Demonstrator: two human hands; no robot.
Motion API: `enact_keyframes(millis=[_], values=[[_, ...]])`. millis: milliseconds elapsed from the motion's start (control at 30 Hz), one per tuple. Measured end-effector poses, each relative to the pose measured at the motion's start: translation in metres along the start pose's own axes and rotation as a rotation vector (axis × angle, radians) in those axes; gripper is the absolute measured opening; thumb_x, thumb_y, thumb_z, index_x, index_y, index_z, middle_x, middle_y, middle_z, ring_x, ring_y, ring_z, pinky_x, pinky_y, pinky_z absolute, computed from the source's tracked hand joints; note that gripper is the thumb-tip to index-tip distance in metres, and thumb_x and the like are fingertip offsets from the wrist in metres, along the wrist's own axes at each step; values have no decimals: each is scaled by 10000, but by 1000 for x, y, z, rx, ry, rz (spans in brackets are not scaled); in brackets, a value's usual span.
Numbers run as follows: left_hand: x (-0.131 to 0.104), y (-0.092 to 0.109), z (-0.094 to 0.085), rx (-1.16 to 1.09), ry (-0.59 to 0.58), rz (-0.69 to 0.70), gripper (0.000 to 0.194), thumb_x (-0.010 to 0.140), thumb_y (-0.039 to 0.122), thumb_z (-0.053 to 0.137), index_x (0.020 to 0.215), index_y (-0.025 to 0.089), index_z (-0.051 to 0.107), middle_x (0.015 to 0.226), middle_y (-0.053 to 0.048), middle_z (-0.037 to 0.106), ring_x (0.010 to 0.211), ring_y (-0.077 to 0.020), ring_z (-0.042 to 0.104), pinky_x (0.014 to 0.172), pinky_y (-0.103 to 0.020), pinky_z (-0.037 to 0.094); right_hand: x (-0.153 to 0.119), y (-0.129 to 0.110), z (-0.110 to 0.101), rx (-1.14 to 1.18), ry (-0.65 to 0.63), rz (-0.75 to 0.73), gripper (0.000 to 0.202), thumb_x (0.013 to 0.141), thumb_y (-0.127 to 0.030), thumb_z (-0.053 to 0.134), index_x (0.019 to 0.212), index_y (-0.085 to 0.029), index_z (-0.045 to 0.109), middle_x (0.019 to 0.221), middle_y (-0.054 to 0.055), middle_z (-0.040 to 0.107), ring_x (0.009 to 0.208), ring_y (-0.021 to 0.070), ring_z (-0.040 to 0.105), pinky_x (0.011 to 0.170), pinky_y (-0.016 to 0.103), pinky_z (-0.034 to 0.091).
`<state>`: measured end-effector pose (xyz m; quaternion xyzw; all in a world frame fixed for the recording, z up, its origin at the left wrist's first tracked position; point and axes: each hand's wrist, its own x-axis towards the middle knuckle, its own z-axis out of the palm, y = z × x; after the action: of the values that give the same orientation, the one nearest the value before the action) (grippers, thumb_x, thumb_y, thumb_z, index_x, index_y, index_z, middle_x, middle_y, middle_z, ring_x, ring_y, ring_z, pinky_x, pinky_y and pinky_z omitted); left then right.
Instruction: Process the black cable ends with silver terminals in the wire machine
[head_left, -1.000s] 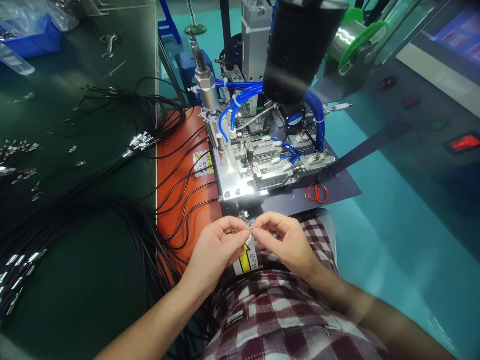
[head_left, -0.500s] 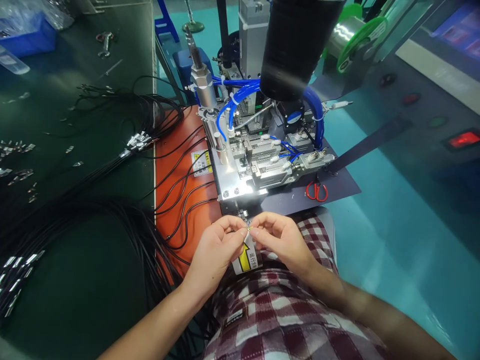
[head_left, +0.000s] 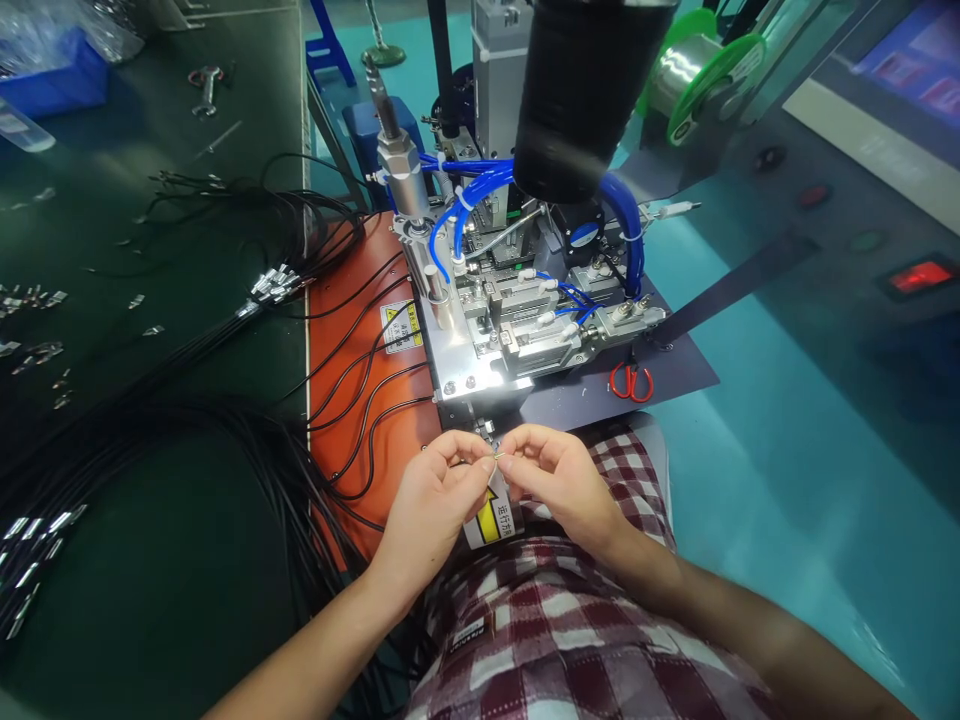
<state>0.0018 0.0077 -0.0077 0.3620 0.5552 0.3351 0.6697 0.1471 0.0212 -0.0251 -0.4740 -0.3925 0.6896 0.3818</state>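
My left hand (head_left: 442, 495) and my right hand (head_left: 559, 480) meet fingertip to fingertip in front of my lap. Both are closed in a pinch on a thin pale wire (head_left: 501, 456), of which only a tiny stretch shows between the fingers. Just beyond the fingertips is the front edge of a metal machine (head_left: 480, 365) with blue air tubes (head_left: 480, 190). A label with a yellow arrow (head_left: 489, 520) lies below my hands, partly covered by the left one.
Bundles of black cables (head_left: 247, 430) with metal connectors (head_left: 274, 288) spread over the dark table (head_left: 172, 600) and orange board (head_left: 352, 370). Red-handled scissors (head_left: 631, 382) lie right of the machine. A green wire spool (head_left: 701, 75), a wrench (head_left: 206, 90) and a blue bin (head_left: 56, 75) are farther off.
The view has shifted slightly. My hands keep their pinch in nearly the same place, and the thin wire shows a little more clearly between the fingertips.
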Motion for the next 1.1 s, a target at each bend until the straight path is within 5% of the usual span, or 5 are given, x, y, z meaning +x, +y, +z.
enact_keyframes(millis=[567,1100], values=[[4,0,2,-153,12,-59,160,802,284,621,794,154,527,448,103,374,413,-32,253,437,-194,141,2,2,-3,-135,25,-46,123,755,-269,656,764,-149,630,620,-15,579,560,113,546,548,245,440],[0,4,-4,75,-21,-7,185,810,316,628,769,152,553,437,94,392,408,-35,299,411,-169,212,2,-2,-15,-456,-26,-396,98,797,-144,601,703,-170,607,664,-17,577,619,105,515,597,236,402]])
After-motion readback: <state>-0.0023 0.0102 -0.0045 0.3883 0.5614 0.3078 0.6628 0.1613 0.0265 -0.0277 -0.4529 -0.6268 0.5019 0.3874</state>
